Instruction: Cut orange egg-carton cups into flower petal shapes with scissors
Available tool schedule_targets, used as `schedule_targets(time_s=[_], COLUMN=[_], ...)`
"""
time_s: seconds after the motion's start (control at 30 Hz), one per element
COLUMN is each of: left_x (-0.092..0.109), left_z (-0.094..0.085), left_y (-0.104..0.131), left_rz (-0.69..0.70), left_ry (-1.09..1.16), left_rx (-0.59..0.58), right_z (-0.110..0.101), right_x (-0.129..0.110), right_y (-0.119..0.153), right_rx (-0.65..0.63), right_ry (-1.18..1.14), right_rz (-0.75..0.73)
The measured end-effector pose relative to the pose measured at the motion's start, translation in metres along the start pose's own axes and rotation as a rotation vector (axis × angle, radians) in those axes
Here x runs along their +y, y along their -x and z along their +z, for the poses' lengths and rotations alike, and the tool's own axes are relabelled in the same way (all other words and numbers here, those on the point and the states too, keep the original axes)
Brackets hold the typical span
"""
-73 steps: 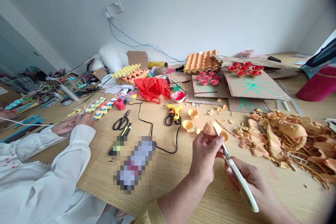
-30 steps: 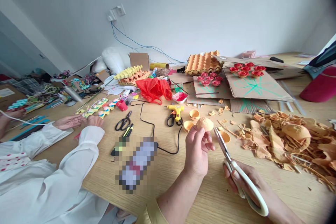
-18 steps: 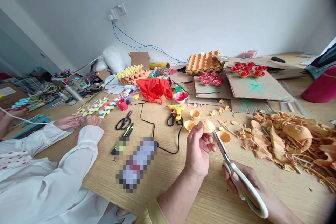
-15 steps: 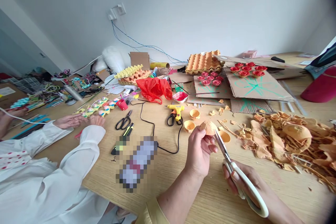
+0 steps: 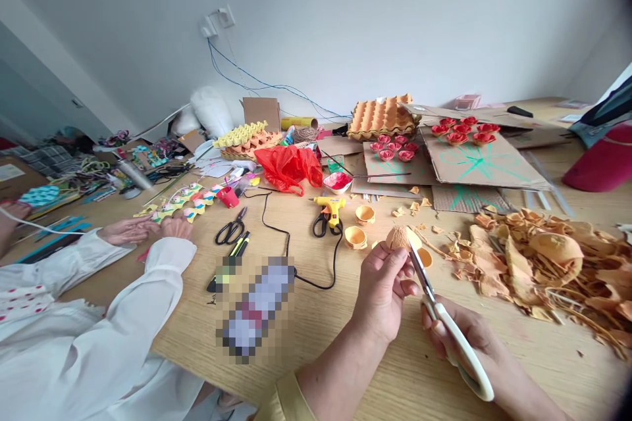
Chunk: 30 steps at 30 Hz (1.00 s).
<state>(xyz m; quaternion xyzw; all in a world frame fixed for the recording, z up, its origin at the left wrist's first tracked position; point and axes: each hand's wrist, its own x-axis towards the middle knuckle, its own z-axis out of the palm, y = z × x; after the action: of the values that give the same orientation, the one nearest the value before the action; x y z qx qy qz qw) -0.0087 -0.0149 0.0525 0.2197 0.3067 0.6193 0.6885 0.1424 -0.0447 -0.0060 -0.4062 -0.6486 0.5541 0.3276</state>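
Between the thumb and fingers of my left hand (image 5: 382, 286) is a small orange egg carton cup (image 5: 397, 237), its rounded base turned up. My right hand (image 5: 461, 335) grips white-handled scissors (image 5: 467, 354), with the blades pointing up and away at the right edge of the cup. The blades look nearly closed. Beyond my hands on the table stand two more orange cups, a nearer cup (image 5: 355, 237) and a farther cup (image 5: 365, 214). Another cup (image 5: 424, 257) lies partly hidden behind the scissor blades.
Torn orange carton scraps (image 5: 553, 263) heap at the right. A yellow glue gun (image 5: 332, 207), black scissors (image 5: 230, 230) and a utility knife (image 5: 239, 247) lie at centre. Red paper roses (image 5: 457, 135) sit on cardboard (image 5: 488, 164). At left, a co-worker's hands (image 5: 128, 230) handle a painted carton strip.
My left hand has turned the cup slightly and shifted a little right. The scissors' handles have drawn closer together, and their blades stay at the cup's edge.
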Motion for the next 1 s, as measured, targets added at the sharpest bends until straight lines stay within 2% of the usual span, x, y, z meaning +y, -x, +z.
schedule_targets(time_s=[0.23, 1.0], left_x=[0.0018, 0.0025], left_z=[0.0071, 0.0079], left_y=[0.0038, 0.0055], left_rz=[0.096, 0.057], left_ry=[-0.105, -0.118], left_rx=[0.102, 0.050], right_z=[-0.0021, -0.0055], right_x=[0.0011, -0.0072], right_y=[0.0004, 0.0005], right_rx=[-0.017, -0.054], right_ry=[0.039, 0.046], right_rz=[-0.016, -0.031])
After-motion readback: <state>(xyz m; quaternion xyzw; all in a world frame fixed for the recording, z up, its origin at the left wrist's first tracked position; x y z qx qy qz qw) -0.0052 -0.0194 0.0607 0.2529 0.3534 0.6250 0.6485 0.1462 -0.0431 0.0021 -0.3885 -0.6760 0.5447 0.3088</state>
